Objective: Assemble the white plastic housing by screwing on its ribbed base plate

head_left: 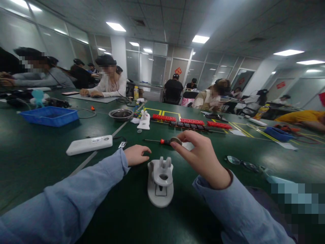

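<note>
My right hand (195, 149) pinches a small round greyish disc (175, 140) between thumb and fingertips. Just beyond it a screwdriver (162, 141) with a red and black handle points left, its handle end partly hidden by the disc. My left hand (137, 155) hovers over or rests on the table, fingers apart and nothing in them. Between and nearer than both hands stands a white plastic base (160, 183), with two upright prongs, a round hole and a wire loop. A similar white part (144, 120) stands farther off.
Left lie a white power bank (89, 145) with a cable, a blue tray (50, 116) and a metal bowl (121, 114). Red strips (191, 121) and black blocks (189, 126) line the far side. Eyeglasses (242, 163) lie right. Other people sit around the tables.
</note>
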